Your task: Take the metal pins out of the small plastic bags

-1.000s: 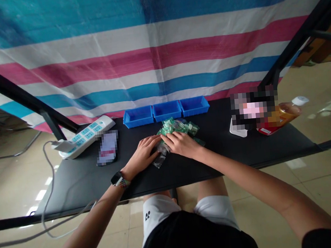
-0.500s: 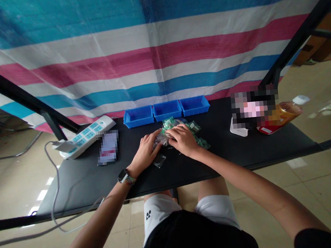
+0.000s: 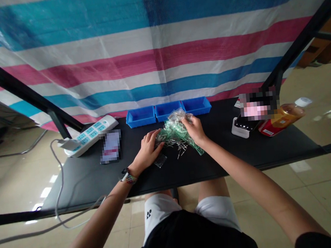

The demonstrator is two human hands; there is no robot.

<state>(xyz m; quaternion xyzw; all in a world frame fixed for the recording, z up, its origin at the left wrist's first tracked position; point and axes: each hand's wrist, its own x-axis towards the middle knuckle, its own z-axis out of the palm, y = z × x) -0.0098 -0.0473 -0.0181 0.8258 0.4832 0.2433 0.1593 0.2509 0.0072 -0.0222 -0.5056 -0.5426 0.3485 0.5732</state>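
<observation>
A heap of clear and green-tinted small plastic bags (image 3: 174,129) lies at the middle of the black table (image 3: 223,153). My right hand (image 3: 194,128) is closed on several of the bags at the heap's right side, thumb and fingers around them. My left hand (image 3: 149,147) rests against the heap's left edge, its fingers stretched forward and the thumb apart. Between the hands, many thin silvery metal pins, perhaps rivets (image 3: 180,146), lie loose at the front of the bags. One flat clear packet (image 3: 160,161) sits near my left thumb.
Three blue trays stand in a row behind the heap, the left tray (image 3: 141,123) nearest the power strip (image 3: 92,135). A phone (image 3: 110,146) lies at left. Rightward are a propped phone (image 3: 248,123) and a bottle (image 3: 283,118). A grey cable (image 3: 55,191) crosses the table's left edge.
My right hand has gone from lying over the heap to gripping bags and lifting them a little. A scatter of metal pins now shows in front. The left hand has barely moved.
</observation>
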